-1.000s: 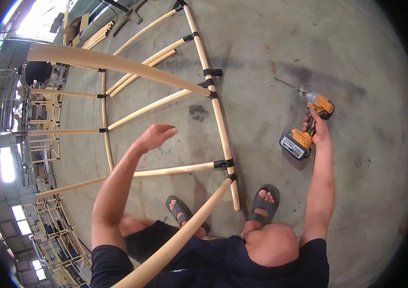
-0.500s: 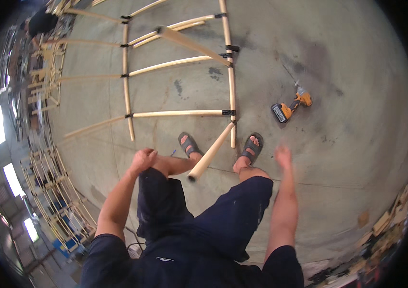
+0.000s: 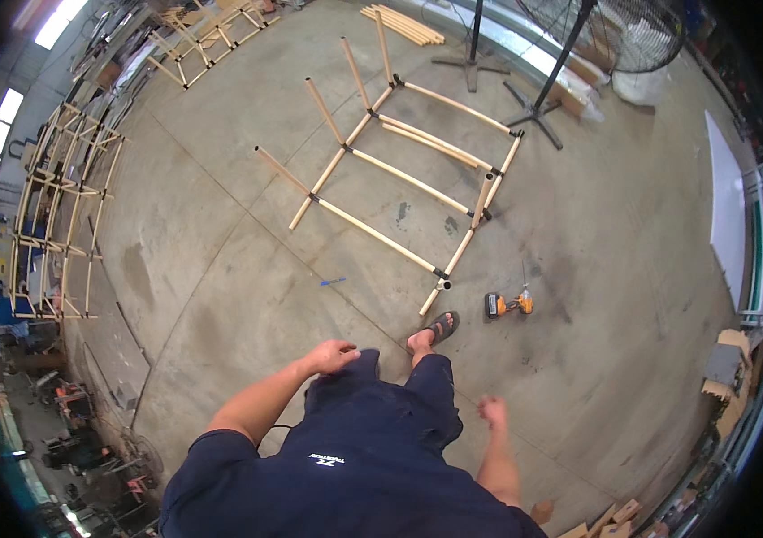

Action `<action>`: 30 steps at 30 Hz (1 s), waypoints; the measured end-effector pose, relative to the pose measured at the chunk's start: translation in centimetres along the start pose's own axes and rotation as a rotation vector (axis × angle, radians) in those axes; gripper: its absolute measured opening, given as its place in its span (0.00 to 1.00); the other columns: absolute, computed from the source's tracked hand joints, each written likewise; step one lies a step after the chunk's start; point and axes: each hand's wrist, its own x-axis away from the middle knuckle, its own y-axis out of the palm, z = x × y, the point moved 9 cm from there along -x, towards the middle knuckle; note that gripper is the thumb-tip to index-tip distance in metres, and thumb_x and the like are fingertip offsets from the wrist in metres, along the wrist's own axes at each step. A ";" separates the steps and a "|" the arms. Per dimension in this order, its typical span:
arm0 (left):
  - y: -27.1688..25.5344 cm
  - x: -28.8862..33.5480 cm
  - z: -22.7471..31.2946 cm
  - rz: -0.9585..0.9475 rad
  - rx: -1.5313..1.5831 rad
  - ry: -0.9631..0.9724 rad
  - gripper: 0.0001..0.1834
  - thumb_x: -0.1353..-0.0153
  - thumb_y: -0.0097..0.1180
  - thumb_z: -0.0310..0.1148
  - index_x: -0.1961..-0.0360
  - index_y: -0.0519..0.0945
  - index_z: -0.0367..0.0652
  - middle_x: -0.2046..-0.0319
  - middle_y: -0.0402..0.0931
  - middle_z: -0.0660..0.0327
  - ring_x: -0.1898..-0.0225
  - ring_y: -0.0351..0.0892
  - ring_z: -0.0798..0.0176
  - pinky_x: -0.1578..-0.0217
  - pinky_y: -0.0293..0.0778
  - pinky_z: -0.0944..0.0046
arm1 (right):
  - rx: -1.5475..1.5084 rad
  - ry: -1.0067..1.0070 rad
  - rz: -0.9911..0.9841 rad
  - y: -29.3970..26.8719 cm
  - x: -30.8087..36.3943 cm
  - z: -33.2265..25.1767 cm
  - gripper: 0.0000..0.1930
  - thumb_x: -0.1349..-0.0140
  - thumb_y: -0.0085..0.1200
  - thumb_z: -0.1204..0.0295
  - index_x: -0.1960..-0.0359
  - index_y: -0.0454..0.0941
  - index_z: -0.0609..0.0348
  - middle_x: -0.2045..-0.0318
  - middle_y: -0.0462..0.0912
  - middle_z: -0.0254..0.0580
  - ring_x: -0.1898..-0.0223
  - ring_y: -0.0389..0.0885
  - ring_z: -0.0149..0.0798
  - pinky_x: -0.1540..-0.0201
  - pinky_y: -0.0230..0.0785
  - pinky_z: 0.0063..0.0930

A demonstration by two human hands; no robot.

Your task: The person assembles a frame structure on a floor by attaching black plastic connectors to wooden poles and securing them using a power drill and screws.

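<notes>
My left hand (image 3: 334,356) hangs above my left thigh, its fingers loosely bent and nothing seen in them. Out to the right of my hip is my right hand (image 3: 493,411), a little smeared, with loosely bent fingers and no object showing. Ahead of both hands, touched by neither, a frame of cream pipes (image 3: 381,237) with black joints (image 3: 440,273) lies on the floor, several pipes standing up from it. The nearest thing beyond my right hand is an orange and black cordless drill (image 3: 522,303) with a long thin bit, lying on the concrete.
Two stands with cross-shaped feet (image 3: 536,115) and a large fan (image 3: 637,36) are at the far right. Loose pipes (image 3: 404,25) lie behind the frame. Taller pipe racks (image 3: 63,211) stand at left. A small blue item (image 3: 332,282) lies on the floor. Cardboard (image 3: 729,377) is at right.
My view has lifted and turned, so the whole frame and the room beyond show. I stand more upright, farther from the frame. My hands remain at my sides.
</notes>
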 end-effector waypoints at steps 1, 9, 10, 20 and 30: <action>0.0 1.0 -1.0 0.011 0.010 0.021 0.29 0.30 0.55 0.52 0.39 0.80 0.40 0.46 0.84 0.48 0.45 0.84 0.50 0.43 0.78 0.54 | -0.101 -0.046 0.091 -2.8 0.3 -1.3 0.17 0.26 0.52 0.64 0.50 0.79 0.68 0.66 0.86 0.47 0.69 0.84 0.38 0.68 0.77 0.33; -0.9 12.0 -18.0 0.309 -0.028 -0.176 0.24 0.34 0.57 0.53 0.60 0.88 0.41 0.63 0.87 0.47 0.59 0.87 0.44 0.55 0.80 0.50 | -0.110 -0.332 0.139 -6.3 12.1 -8.9 0.17 0.26 0.53 0.63 0.48 0.77 0.68 0.65 0.85 0.43 0.68 0.83 0.35 0.67 0.76 0.29; 0.6 14.1 -20.3 0.265 -0.102 -0.222 0.24 0.34 0.57 0.53 0.62 0.89 0.40 0.65 0.87 0.48 0.61 0.87 0.44 0.56 0.80 0.49 | 0.060 -0.369 0.053 -4.8 13.1 -8.8 0.17 0.27 0.53 0.63 0.50 0.79 0.67 0.65 0.86 0.42 0.67 0.83 0.35 0.66 0.76 0.30; 15.3 31.6 -15.8 -0.386 0.554 -0.063 0.26 0.36 0.64 0.48 0.43 0.83 0.42 0.48 0.85 0.51 0.47 0.82 0.57 0.42 0.75 0.57 | 0.287 0.014 -0.883 7.3 33.4 3.1 0.17 0.37 0.60 0.71 0.47 0.84 0.63 0.50 0.87 0.35 0.50 0.83 0.34 0.48 0.77 0.33; 15.1 23.6 -1.6 -0.312 0.393 0.275 0.25 0.38 0.62 0.41 0.46 0.81 0.33 0.47 0.85 0.53 0.47 0.81 0.60 0.45 0.75 0.56 | 0.473 -0.148 -0.557 -1.7 28.6 4.8 0.15 0.38 0.63 0.71 0.53 0.85 0.67 0.58 0.89 0.38 0.57 0.85 0.36 0.52 0.77 0.35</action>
